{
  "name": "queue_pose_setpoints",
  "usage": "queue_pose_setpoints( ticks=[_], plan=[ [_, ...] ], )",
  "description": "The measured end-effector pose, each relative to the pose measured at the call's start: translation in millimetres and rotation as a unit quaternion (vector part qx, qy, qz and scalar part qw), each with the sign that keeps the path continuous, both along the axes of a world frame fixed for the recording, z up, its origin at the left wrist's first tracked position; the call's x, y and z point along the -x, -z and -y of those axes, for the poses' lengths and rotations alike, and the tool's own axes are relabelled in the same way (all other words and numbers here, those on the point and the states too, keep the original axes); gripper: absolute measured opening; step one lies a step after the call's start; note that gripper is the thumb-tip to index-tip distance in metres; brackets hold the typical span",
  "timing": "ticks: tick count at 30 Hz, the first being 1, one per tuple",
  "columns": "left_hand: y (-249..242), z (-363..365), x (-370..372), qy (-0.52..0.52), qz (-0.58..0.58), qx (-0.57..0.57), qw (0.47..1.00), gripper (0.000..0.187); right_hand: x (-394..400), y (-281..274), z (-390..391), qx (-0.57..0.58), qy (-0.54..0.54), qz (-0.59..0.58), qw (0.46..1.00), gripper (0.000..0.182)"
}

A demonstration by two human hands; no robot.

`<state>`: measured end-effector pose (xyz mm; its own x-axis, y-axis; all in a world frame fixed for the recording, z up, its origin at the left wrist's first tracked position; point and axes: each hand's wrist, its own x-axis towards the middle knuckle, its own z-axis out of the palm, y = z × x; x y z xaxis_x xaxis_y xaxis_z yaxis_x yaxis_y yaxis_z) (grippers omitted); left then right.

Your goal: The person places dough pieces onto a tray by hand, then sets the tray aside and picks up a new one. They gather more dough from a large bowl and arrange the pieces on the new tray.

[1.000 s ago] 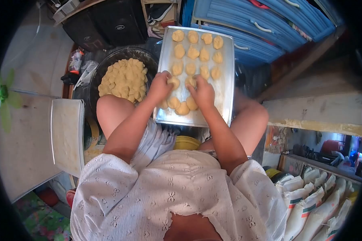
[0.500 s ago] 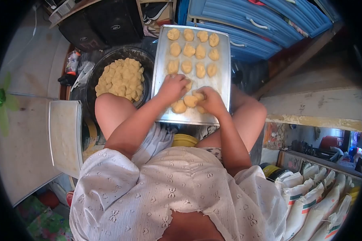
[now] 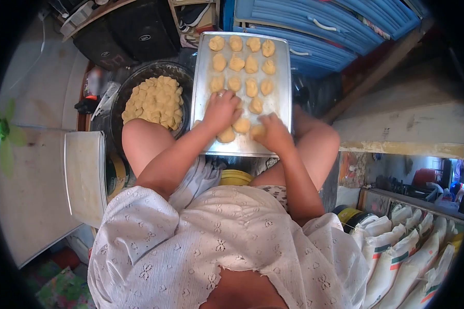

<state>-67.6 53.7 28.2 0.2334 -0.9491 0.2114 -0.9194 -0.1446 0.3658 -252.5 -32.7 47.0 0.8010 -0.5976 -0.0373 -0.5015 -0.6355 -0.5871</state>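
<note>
A metal baking tray (image 3: 283, 113) rests across my lap, holding rows of pale yellow dough pieces (image 3: 236, 63). My left hand (image 3: 223, 110) curls over the tray's left-middle part, with dough showing at its fingertips; the palm hides most of that piece. On the right, the fingers of my right hand (image 3: 275, 134) close around another dough piece (image 3: 258, 131) near the tray's lower edge. Two more lumps, a round one (image 3: 241, 125) and a larger one (image 3: 226, 135), lie between my hands. A single dough ball (image 3: 255, 105) sits just above them.
Left of the tray stands a dark round basin (image 3: 117, 110) heaped with dough lumps (image 3: 154, 103). Blue drawers (image 3: 299, 31) are beyond the tray, black speakers (image 3: 134, 33) at upper left. White packets (image 3: 397, 257) stand at lower right, a yellow container (image 3: 235, 177) below the tray.
A dough ball now lies uncovered in the fourth row, where my fingers were. My right hand has moved slightly down toward the near edge. The view has shifted a little.
</note>
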Motion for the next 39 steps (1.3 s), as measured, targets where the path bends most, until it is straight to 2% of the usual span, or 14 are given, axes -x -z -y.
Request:
queue_pose_setpoints(
  ticks=[3, 5, 7, 10, 12, 14, 17, 18, 20, 23, 29, 31, 34, 39],
  plan=[
    [3, 20, 9, 0.044, 0.016, 0.061, 0.997, 0.034, 9, 12, 10, -0.066, -0.038, -0.021, 0.997, 0.034],
    [11, 29, 15, 0.082, 0.033, 0.094, 0.992, 0.034, 13, 23, 20, -0.059, 0.057, 0.084, 0.993, 0.031],
    [13, 34, 22, 0.113, 0.000, -0.046, 0.993, 0.034, 7, 18, 30, 0.012, 0.092, 0.137, 0.986, 0.030],
    [12, 30, 36, 0.083, 0.005, -0.021, 0.996, 0.022, 4, 17, 43, -0.055, 0.187, 0.230, 0.953, 0.028],
    [9, 23, 40, 0.071, 0.006, -0.029, 0.997, 0.019, 0, 31, 45, 0.000, 0.130, 0.194, 0.972, 0.027],
    [10, 19, 38, 0.042, -0.017, 0.117, 0.992, 0.017, -4, 39, 49, 0.053, 0.065, 0.129, 0.988, 0.026],
    [6, 29, 20, -0.049, 0.042, 0.109, 0.992, 0.018, -19, 28, 57, 0.050, 0.096, 0.106, 0.988, 0.030],
    [-2, 35, 10, -0.059, 0.010, 0.030, 0.998, 0.030, -28, 25, 59, 0.048, 0.096, 0.107, 0.988, 0.030],
    [-4, 49, -2, -0.052, 0.008, 0.012, 0.999, 0.030, -49, 20, 67, 0.094, 0.140, 0.187, 0.968, 0.037],
    [16, 70, -14, -0.035, 0.041, 0.029, 0.998, 0.027, -68, 45, 83, 0.170, 0.081, 0.137, 0.972, 0.042],
    [12, 82, -7, -0.007, 0.094, -0.019, 0.995, 0.020, -64, 37, 95, 0.101, 0.087, 0.066, 0.989, 0.042],
    [3, 85, -8, -0.062, 0.004, 0.051, 0.997, 0.014, -67, 27, 103, 0.093, 0.091, 0.068, 0.989, 0.042],
    [14, 111, -34, -0.083, 0.073, 0.139, 0.984, 0.013, -86, 23, 120, 0.124, 0.134, 0.160, 0.970, 0.043],
    [11, 134, -54, -0.049, 0.115, 0.030, 0.992, 0.015, -104, 47, 138, 0.121, 0.124, 0.128, 0.977, 0.039]
  ],
)
